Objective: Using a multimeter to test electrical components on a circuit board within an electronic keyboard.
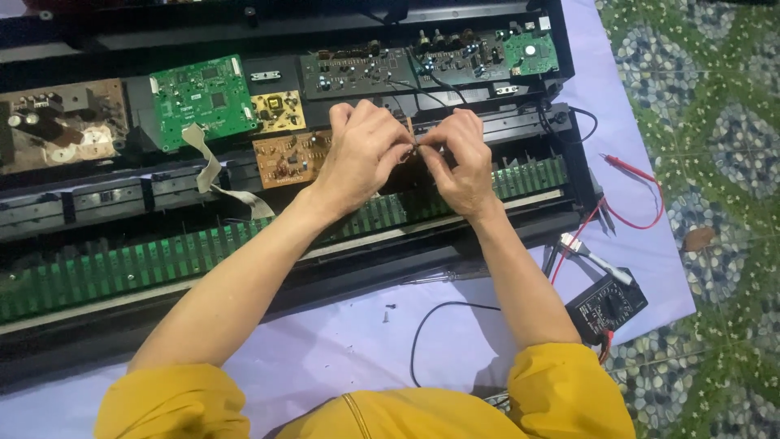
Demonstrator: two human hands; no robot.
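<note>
both hands were up over the open keyboard case (97, 341), meeting at one spot. my left hand (361, 154) and right hand (459, 158) sat fingertip to fingertip, each grip pressed together on a small part (413, 146), thin and brownish. i could not tell whether it was a wire end or a component lead; it was too small and half hidden by the fingers.

that part hung just above the tan board (284, 158), in the middle of the case, behind the long green strip (162, 260) of key contacts.

by my read this was the fine-work step: holding or twisting a lead between two pinches. the next move would call for steady fingertips and light force, since the piece looked thin and bendable.

materials: the green board (203, 97) was flat and glossy, studded with small chips; a pale flat ribbon cable (213, 167) curled off it, soft and limp. the case was matte black plastic, long and shallow. on the lilac cloth (341, 349) lay a dark boxy meter (605, 307), its red lead (642, 203) looping thin and rubbery beside it. a black cable (431, 321) curved near my right sleeve.
</note>
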